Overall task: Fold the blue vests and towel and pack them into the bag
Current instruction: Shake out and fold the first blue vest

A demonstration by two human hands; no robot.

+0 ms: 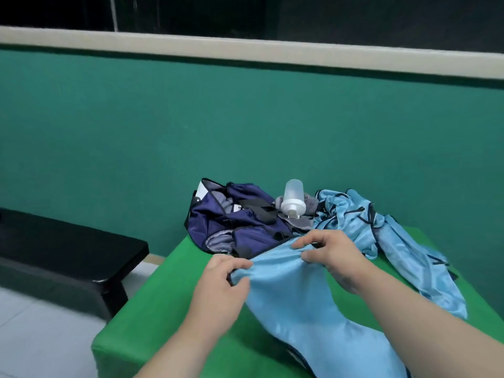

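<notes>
Holding: your left grip point(219, 282) and right grip point(331, 253) both pinch the vest point(289, 296) edge;
Bag point(240, 222): open, far on the bench point(174, 271)

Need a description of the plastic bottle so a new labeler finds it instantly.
On the green table, look to the far side by the teal wall, between the navy bag and the heap of light blue vests. The bottle lies there on grey cloth, cap toward the camera: the only hard, translucent white thing among soft fabrics.
</notes>
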